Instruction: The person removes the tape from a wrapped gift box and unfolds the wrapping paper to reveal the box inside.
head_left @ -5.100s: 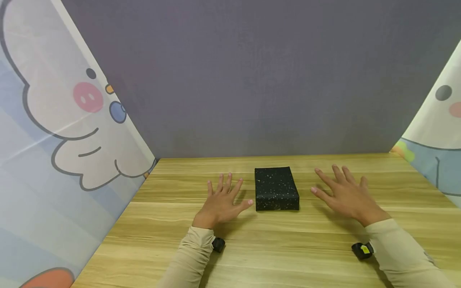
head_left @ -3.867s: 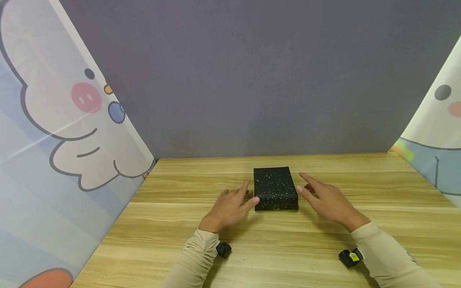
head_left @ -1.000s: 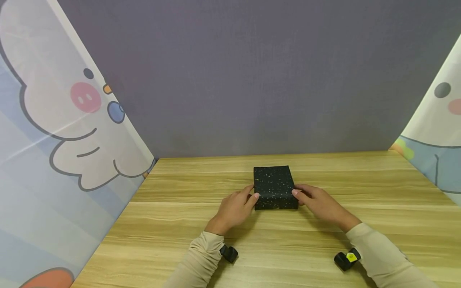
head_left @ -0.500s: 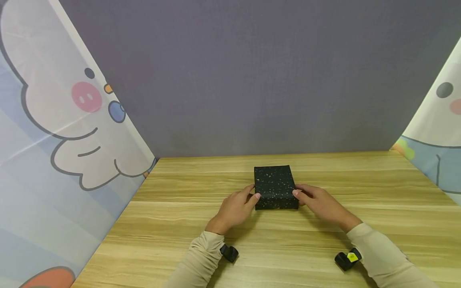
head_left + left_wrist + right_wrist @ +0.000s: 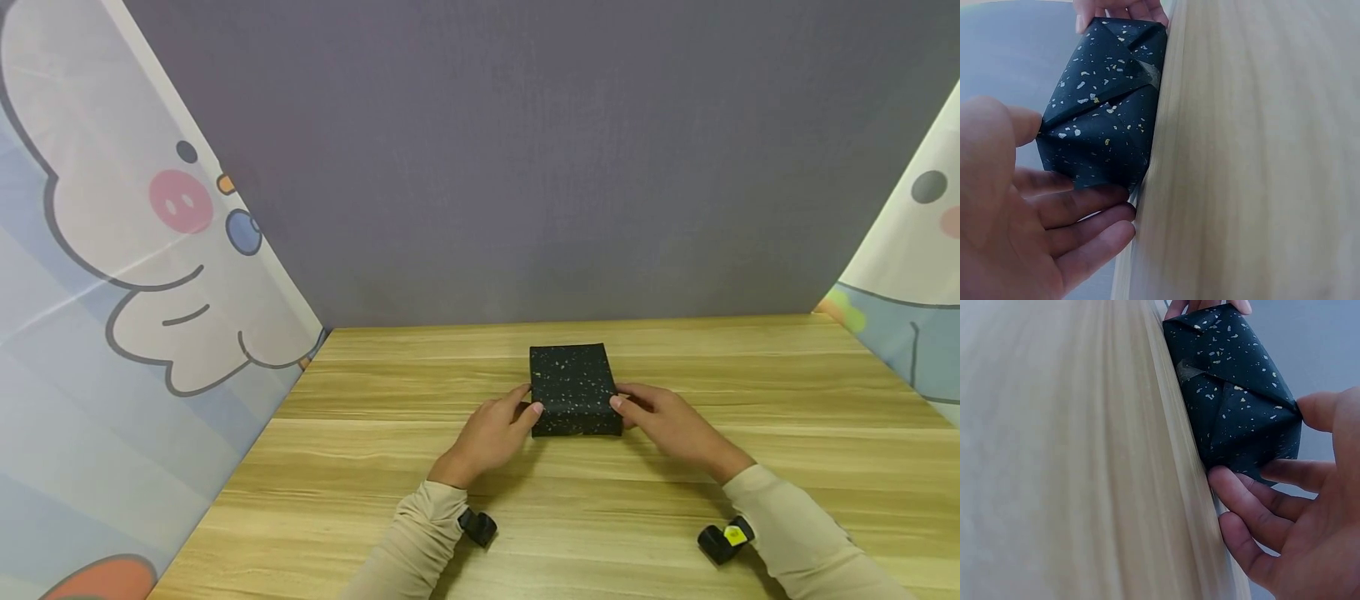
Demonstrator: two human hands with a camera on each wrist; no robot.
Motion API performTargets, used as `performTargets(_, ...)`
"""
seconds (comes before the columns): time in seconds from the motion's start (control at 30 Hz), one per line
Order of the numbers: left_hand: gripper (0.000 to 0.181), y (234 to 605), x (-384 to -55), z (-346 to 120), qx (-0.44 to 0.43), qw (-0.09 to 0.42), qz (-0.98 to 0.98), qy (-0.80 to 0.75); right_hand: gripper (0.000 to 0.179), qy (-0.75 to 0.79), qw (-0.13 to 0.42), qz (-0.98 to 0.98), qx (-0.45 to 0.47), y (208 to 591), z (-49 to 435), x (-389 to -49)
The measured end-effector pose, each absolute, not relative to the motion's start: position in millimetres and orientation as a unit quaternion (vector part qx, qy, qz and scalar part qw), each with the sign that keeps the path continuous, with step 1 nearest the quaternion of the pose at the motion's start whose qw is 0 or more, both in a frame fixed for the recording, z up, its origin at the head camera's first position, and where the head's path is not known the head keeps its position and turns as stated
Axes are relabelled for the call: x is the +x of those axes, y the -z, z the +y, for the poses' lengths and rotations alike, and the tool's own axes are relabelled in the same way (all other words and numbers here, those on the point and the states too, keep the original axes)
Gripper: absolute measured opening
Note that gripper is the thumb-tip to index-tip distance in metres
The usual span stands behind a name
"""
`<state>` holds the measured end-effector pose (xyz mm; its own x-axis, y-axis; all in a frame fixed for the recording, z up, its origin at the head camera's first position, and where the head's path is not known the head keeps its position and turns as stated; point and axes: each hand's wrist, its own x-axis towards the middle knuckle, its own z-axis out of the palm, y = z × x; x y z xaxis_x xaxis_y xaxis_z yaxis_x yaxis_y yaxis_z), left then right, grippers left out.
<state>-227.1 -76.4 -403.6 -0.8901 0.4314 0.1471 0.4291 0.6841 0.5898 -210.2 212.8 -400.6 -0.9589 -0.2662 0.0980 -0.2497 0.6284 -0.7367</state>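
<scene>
A flat box wrapped in black paper with white and gold flecks lies on the wooden table. My left hand grips its left side, thumb at the near top corner and fingers along the side. On the opposite side my right hand holds it likewise, thumb on the near right corner. In the left wrist view the gift box shows folded paper flaps and a bit of clear tape on its near end face. The right wrist view shows similar folds on the wrapped box. Its underside is hidden.
A grey panel stands behind the table. Cartoon-printed sheets hang at the left and right. Each wrist wears a black device, the left one and the right one.
Both hands were spread open beside the box; they came inward and took hold of its two sides. Over the last second the hands and box have hardly moved.
</scene>
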Motion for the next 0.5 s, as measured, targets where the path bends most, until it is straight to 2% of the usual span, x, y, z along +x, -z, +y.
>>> performTargets(0.5,0.063,403.7,-226.5,-75.9,0.248,0.003,0.902,-0.354,0.066,0.426,0.015,0.894,-0.14,400.0,213.3,-209.8)
